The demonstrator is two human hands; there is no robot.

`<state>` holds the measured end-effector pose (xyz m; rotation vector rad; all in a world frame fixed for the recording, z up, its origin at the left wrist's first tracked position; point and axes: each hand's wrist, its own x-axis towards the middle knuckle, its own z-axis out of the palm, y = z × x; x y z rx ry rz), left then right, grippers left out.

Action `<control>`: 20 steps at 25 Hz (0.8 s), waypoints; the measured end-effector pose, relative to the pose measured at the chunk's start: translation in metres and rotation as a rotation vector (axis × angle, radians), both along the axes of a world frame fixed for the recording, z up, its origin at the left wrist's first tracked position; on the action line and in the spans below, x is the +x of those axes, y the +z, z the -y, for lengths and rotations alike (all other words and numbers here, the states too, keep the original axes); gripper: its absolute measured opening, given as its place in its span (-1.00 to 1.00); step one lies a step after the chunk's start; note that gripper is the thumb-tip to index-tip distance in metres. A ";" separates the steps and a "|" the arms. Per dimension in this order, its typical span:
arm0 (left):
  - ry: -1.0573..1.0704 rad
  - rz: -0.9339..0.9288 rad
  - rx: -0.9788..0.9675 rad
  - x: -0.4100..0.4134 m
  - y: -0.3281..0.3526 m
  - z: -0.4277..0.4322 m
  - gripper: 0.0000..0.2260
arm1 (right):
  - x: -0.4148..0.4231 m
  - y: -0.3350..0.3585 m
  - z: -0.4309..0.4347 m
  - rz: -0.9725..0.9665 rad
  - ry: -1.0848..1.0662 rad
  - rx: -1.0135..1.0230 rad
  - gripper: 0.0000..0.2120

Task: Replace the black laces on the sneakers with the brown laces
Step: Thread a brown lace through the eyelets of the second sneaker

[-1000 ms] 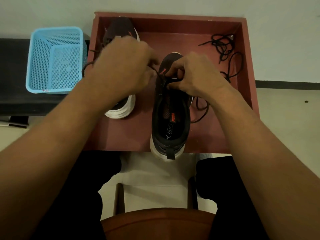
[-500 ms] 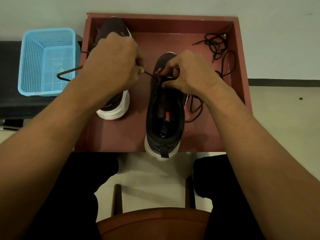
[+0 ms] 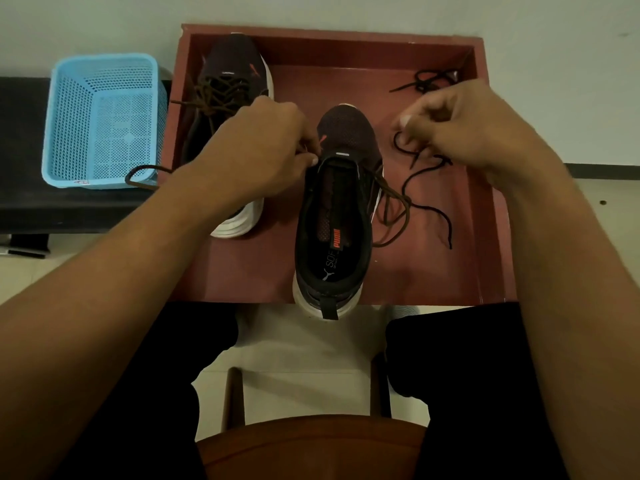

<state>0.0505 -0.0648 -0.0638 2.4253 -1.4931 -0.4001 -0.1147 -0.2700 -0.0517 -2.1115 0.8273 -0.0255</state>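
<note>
- Sneakers stand in a red tray [image 3: 491, 220]. The far sneaker [image 3: 230, 64] is at the back left, threaded in brown, its heel end hidden behind the left forearm. The near sneaker [image 3: 334, 216] is in the middle, its heel hanging over the tray's front edge.
- The left hand [image 3: 263, 147] covers the near sneaker's left eyelets, so the lacing there cannot be made out.
- The brown lace [image 3: 145, 167] loops out past the tray's left edge and runs under the left hand. Thumb and forefinger are pinched together on it at the top left of the shoe's opening. Its other end lies in loose loops just right of the shoe.
- The right hand [image 3: 460, 126] is blurred. Its fingers are curled and clamped on the black lace [image 3: 450, 237], which trails down onto the tray floor, apart from the shoe.
- A second black lace [image 3: 427, 81] is bunched in the back right corner, partly behind that hand.
- A blue basket [image 3: 104, 119] sits on a dark bench [image 3: 24, 150] left of the tray, with a pale wall behind, a tiled floor below, and a wooden chair seat [image 3: 311, 448] nearest.
</note>
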 end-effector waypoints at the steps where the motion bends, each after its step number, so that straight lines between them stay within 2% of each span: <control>1: 0.005 -0.001 -0.016 -0.001 0.000 0.002 -0.88 | 0.001 0.000 -0.002 -0.027 0.035 0.024 -0.88; 7: -0.002 -0.008 -0.006 -0.005 0.004 0.008 -0.86 | 0.015 -0.004 -0.017 -0.113 0.269 -0.029 -0.79; 13: 0.009 -0.026 0.020 -0.007 0.008 0.009 -0.72 | 0.015 -0.004 -0.018 -0.128 0.264 0.007 -0.80; 20: 0.020 -0.083 0.014 -0.008 0.009 0.006 -0.72 | 0.026 -0.006 -0.028 -0.117 0.246 -0.117 -0.79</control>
